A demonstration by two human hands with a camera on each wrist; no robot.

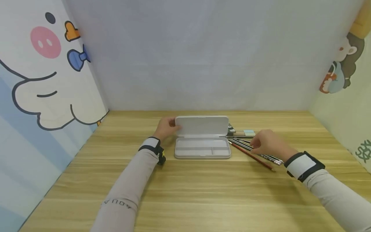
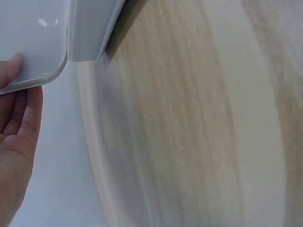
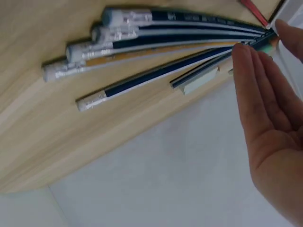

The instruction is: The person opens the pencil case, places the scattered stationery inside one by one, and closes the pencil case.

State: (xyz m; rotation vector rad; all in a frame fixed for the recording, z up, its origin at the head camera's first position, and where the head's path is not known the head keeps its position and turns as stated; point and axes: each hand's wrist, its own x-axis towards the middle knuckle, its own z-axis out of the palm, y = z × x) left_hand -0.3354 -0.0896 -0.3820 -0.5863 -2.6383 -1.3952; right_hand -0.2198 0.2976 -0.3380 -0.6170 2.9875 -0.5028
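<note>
A white pencil case (image 1: 189, 152) lies open on the table, its lid (image 1: 202, 126) tilted up at the back. My left hand (image 1: 167, 129) pinches the lid's left edge; in the left wrist view the thumb of that hand (image 2: 16, 127) lies on the inner face, fingers behind. Right of the case, several dark striped pencils (image 1: 242, 145) with white erasers lie fanned out beside a red pencil (image 1: 262, 162). My right hand (image 1: 269, 143) hovers over them. In the right wrist view its fingers (image 3: 253, 90) are fairly straight, thumb apart, with nothing visibly held.
The case's tray has a long divider and a short cross wall. Behind the pencils lie a pale blue-and-white block (image 1: 249, 132) and a black-and-white item (image 1: 231, 129), partly hidden by the lid. A pale cloth backdrop (image 1: 203, 64) stands along the table's (image 1: 203, 193) far edge.
</note>
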